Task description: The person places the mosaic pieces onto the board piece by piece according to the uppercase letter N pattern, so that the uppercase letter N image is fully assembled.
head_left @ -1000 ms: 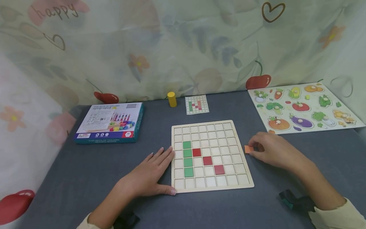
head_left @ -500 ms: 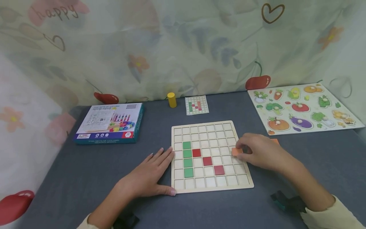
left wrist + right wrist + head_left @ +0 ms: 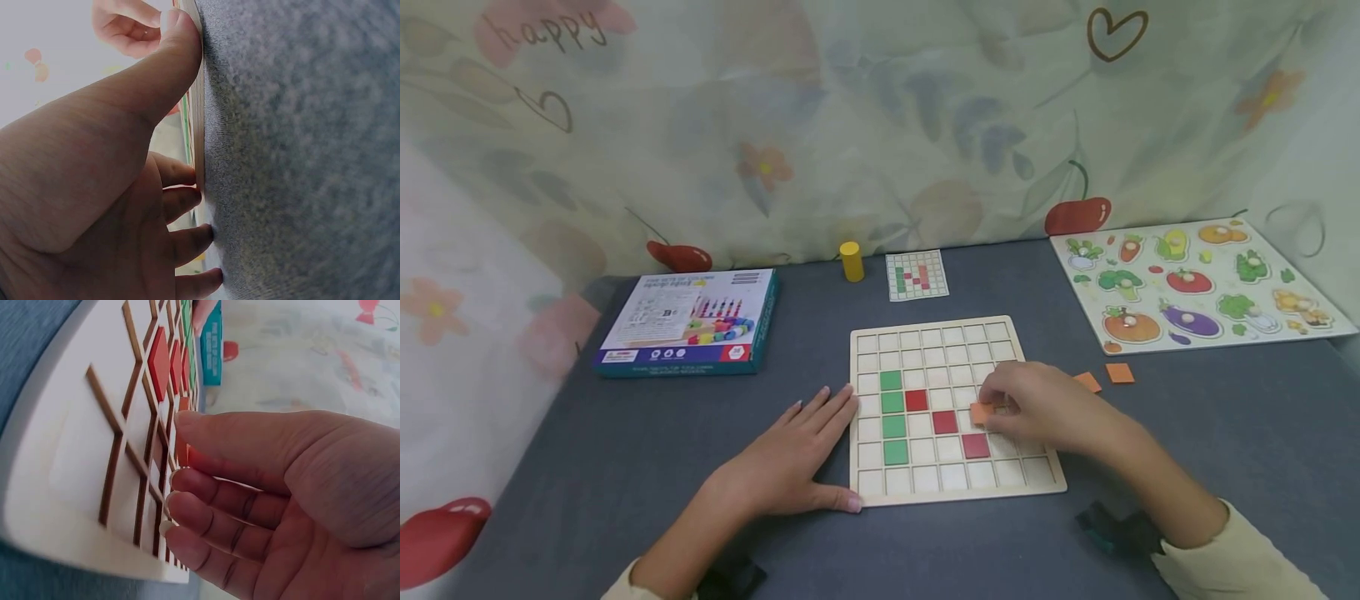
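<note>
A wooden grid board [image 3: 955, 499] lies flat on the table. Four-sided coloured tiles sit in its cells: a column of several green tiles [image 3: 893, 426] and a diagonal of red tiles [image 3: 944, 422]. With fingers spread, my left hand [image 3: 790, 462] rests against the board's left edge; its thumb [image 3: 181, 37] touches the edge in the left wrist view. Between thumb and index finger my right hand [image 3: 1045, 408] pinches an orange square tile [image 3: 980, 414], close over the cells right of the red diagonal. The right wrist view shows this orange tile [image 3: 182, 437] tilted on edge to the camera.
Two loose orange tiles [image 3: 1120, 373] lie right of the board. Behind it are a small pattern card [image 3: 917, 292] and a yellow cylinder [image 3: 852, 262]. A boxed set [image 3: 688, 321] stands at left, a vegetable puzzle board [image 3: 1150, 292] at right back.
My right hand has carried the orange tile leftward from beside the board to over its grid, uncovering the two loose orange tiles. My left hand has stayed put.
</note>
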